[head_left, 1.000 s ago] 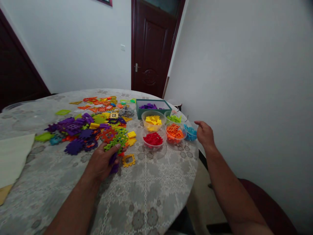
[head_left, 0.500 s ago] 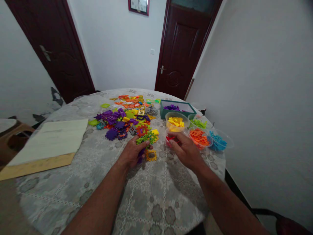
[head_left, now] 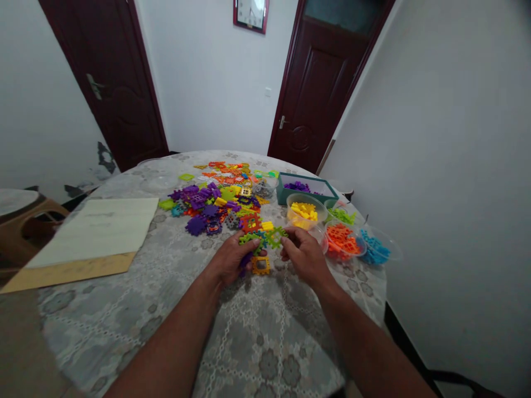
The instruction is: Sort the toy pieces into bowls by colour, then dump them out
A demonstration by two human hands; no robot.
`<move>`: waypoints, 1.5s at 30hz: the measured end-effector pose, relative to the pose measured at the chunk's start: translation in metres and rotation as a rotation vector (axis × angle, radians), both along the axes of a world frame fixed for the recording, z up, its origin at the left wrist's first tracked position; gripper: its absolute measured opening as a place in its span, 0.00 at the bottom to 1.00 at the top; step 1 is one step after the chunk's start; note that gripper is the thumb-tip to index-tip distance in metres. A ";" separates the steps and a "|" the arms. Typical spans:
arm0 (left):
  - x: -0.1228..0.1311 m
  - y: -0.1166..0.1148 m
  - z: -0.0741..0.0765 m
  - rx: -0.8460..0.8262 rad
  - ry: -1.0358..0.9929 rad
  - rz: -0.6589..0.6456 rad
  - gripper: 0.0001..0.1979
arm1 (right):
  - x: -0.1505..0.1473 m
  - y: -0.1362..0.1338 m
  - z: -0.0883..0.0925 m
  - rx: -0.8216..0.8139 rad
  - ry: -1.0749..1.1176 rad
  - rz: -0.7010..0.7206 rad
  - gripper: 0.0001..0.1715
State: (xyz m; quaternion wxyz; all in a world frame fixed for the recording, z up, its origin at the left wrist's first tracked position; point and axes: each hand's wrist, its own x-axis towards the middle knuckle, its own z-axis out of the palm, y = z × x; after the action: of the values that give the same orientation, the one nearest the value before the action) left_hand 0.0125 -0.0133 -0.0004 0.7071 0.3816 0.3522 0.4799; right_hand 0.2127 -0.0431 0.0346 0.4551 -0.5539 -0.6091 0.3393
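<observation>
My left hand (head_left: 228, 258) is closed around several plastic building pieces, with a green notched one (head_left: 249, 237) on top and a purple one (head_left: 245, 260) beneath. My right hand (head_left: 306, 255) pinches a flat green square building piece (head_left: 275, 237) by its right side, close beside the left hand's pieces. Whether those two touch, I cannot tell. A yellow square frame piece (head_left: 261, 272) is just below the left fingers; its support is unclear. Behind the hands are a red-orange window piece (head_left: 250, 223) and a mixed pile of pieces (head_left: 211, 211).
Clear tubs hold yellow (head_left: 304, 210), orange (head_left: 342, 239), blue (head_left: 375, 247) and light green pieces (head_left: 341, 215). A teal box (head_left: 307, 196) with purple pieces stands behind them. Paper sheets (head_left: 112, 226) lie left on the patterned tablecloth (head_left: 174, 309). A wall borders the right.
My right hand has moved from over the tub of red pieces to beside my left hand, and a green square piece now shows in its fingers. The view has shifted slightly left.
</observation>
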 end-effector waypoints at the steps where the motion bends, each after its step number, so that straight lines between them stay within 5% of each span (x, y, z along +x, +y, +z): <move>1: 0.000 0.000 0.000 0.000 0.000 0.004 0.25 | 0.003 -0.002 0.003 -0.001 -0.019 0.012 0.17; 16: -0.004 0.010 -0.014 0.009 0.104 0.108 0.25 | 0.063 0.011 0.024 -0.118 -0.161 0.193 0.17; 19: -0.004 0.010 -0.013 0.010 0.135 0.110 0.24 | 0.085 0.021 0.030 -0.017 -0.247 0.044 0.18; 26: -0.001 0.003 -0.006 0.011 0.142 0.068 0.24 | 0.179 0.074 0.039 0.224 -0.521 -0.573 0.23; 30: 0.001 -0.001 -0.001 0.002 0.094 0.037 0.24 | 0.203 0.094 0.038 0.287 -0.720 -0.717 0.24; 34: 0.001 -0.002 0.000 0.011 0.098 0.007 0.25 | 0.168 0.086 0.037 0.377 -0.725 -0.610 0.25; 40: -0.002 -0.004 0.000 0.080 0.217 -0.116 0.25 | 0.051 0.040 0.038 0.206 -0.411 -0.020 0.21; 45: -0.006 -0.007 0.004 0.206 0.342 -0.232 0.23 | -0.001 0.021 0.024 0.131 -0.272 0.213 0.17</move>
State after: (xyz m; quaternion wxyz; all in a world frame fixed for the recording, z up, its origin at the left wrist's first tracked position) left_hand 0.0070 -0.0205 0.0032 0.6449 0.5656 0.3698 0.3571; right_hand 0.2117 -0.0216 0.0589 0.3651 -0.4961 -0.7411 0.2671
